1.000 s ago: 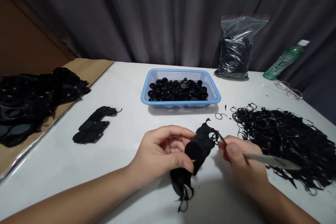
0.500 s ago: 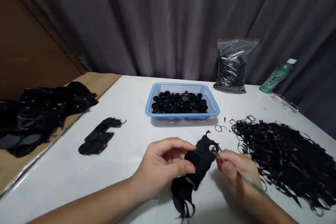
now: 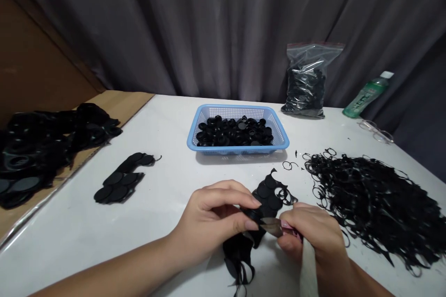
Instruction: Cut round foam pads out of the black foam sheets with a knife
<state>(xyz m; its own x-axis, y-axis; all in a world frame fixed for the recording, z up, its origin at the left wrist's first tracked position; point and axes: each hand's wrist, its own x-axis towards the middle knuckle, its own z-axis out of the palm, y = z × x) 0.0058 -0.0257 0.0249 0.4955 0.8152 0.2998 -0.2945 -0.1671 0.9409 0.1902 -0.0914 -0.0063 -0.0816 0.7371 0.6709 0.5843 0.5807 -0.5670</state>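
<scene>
My left hand (image 3: pixel 219 216) pinches a round black rubber-like cap (image 3: pixel 253 214) between thumb and fingers. Closed around a bladed tool (image 3: pixel 273 226), pink near its metal blade and with a pale handle or strip trailing below, is my right hand (image 3: pixel 315 234). The blade's tip meets the cap's right edge; whether it cuts in, I cannot tell. Beneath both hands lies a black sheet of joined discs (image 3: pixel 266 195), with an open ring at its upper right and loose loops hanging at its lower end. My left hand partly covers this sheet.
A blue basket (image 3: pixel 240 150) holds many black caps. To the right spreads a heap of black ring scraps (image 3: pixel 376 209). Another disc sheet (image 3: pixel 120 178) lies left, near black sheets on cardboard (image 3: pixel 45 139). Behind stand a filled zip bag (image 3: pixel 304 86), green bottle (image 3: pixel 365 95) and glasses (image 3: pixel 376 131).
My right hand has swung the tool down and left, from the ring at the sheet's upper right to the cap's edge. My left hand still pinches the cap. The view shifted slightly.
</scene>
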